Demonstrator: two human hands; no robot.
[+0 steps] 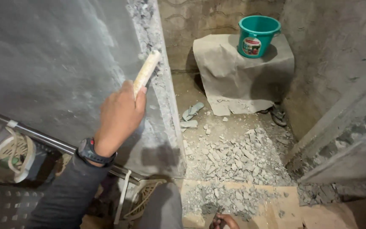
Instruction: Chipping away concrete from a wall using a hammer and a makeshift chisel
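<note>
My left hand [119, 116], a black watch on its wrist and a dark sleeve behind it, is raised against the grey plastered wall [56, 63]. It grips a pale wooden tool handle [147, 70] that points up at the wall's chipped, rough edge [159, 80]. The tool's head is hidden. My right hand [225, 221] shows only partly at the bottom edge, low over the rubble. Its fingers are curled around a small dark object.
Broken plaster rubble [234, 157] covers the floor and a brown cardboard sheet [276, 208]. A teal bucket [257, 36] stands on a paper-covered block [234, 72] at the back. A metal pipe [43, 138] and pale plastic lattice furniture [15, 152] lie at the left.
</note>
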